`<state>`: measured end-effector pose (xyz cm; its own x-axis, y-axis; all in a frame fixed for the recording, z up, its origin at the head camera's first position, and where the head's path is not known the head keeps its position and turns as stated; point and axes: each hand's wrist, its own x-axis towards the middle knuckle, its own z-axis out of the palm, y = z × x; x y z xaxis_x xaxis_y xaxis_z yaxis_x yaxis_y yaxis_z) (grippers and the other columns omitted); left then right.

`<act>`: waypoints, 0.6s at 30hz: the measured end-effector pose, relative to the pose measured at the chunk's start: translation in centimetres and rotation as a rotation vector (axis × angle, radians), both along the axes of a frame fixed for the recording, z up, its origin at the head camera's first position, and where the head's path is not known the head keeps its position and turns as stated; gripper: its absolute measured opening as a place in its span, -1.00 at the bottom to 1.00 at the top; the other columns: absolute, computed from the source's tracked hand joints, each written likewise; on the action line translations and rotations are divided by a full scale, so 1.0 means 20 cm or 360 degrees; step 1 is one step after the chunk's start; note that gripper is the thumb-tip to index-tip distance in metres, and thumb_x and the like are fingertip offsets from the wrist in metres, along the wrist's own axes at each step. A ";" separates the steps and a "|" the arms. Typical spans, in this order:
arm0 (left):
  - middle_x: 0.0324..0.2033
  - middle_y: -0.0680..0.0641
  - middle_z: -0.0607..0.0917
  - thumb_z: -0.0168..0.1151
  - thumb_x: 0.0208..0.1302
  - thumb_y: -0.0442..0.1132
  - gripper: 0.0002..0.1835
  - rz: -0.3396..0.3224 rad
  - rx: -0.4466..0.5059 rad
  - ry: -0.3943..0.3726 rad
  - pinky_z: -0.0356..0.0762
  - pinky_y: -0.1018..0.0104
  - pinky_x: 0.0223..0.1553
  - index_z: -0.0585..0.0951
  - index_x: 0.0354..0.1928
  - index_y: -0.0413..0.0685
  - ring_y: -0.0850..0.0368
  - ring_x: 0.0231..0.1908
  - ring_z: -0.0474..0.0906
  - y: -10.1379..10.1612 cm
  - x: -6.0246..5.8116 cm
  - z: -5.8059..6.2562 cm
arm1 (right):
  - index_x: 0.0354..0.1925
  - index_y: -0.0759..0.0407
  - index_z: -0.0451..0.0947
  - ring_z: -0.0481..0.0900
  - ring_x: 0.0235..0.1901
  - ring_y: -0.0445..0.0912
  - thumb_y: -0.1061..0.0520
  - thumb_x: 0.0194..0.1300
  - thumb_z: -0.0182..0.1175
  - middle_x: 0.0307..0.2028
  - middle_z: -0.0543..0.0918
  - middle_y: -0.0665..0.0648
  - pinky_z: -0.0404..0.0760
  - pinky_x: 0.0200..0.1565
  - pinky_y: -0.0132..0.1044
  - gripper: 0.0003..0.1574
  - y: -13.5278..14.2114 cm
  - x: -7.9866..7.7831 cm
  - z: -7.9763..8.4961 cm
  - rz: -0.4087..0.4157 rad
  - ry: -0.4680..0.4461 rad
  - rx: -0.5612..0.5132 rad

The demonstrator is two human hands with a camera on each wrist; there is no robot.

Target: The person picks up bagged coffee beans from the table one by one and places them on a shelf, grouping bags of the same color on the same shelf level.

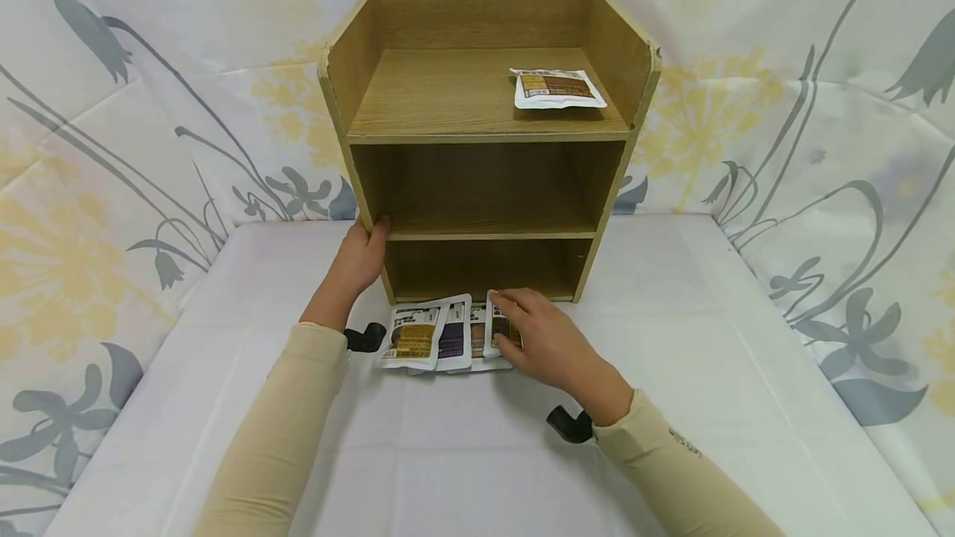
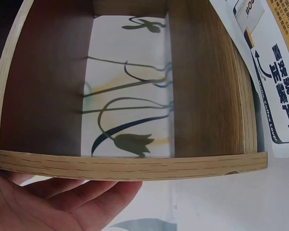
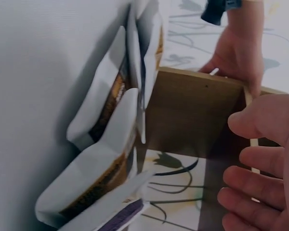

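Note:
A three-level wooden shelf unit (image 1: 488,139) stands at the back of the table. My left hand (image 1: 361,255) grips its left side panel (image 2: 130,166), thumb at the front edge and fingers along the outer face. In front of the bottom level lie several overlapping white pouches (image 1: 414,334) with yellow, purple and brown labels. Over the rightmost pouch (image 1: 492,330) is my right hand (image 1: 548,342), fingers loosely extended and covering part of it. The right wrist view shows those fingers (image 3: 253,185) apart, nothing between them, with tilted pouches (image 3: 94,187) beside the shelf opening.
Another white pouch (image 1: 559,89) with a brown label lies on the right of the top level. A white cloth (image 1: 462,454) covers the table. Behind the shelf hangs a flower-patterned fabric (image 1: 186,89). Each wrist carries a black device (image 1: 570,423).

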<state>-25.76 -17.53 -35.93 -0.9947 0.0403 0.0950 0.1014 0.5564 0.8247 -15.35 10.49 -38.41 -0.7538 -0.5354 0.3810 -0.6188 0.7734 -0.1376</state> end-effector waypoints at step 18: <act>0.20 -0.30 0.35 -0.40 0.38 0.15 -0.34 0.0006 0.0003 0.0010 0.29 -0.09 0.17 0.00 0.39 -0.04 -0.18 0.15 0.37 0.01 0.01 0.01 | 0.13 0.17 0.44 0.43 0.13 0.03 -0.05 0.11 0.21 0.08 0.52 0.13 0.33 0.22 -0.12 -0.36 0.00 -0.02 -0.10 -0.0015 -0.0106 0.0192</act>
